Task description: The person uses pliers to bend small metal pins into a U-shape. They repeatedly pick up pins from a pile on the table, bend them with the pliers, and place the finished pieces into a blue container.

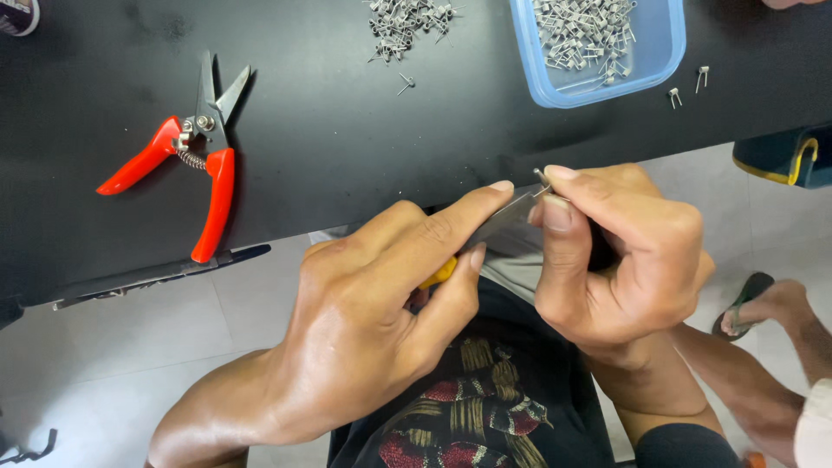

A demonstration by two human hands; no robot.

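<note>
Where hands meet, blade (507,218) up-right.

A small metal piece (542,179) is pinched at the right fingertips (559,212), with the tool blade (507,218) laid just left of them under the left forefinger (472,212). Beyond the fingers, on the table (347,147), a tray (663,43) of metal pieces is set, a loose heap (403,22) to its left. The cutters (195,147) are placed far left of the fingers.

Both forearms bare; dark garment (468,407) with red and gold pattern over lap; short fingernails.
</note>
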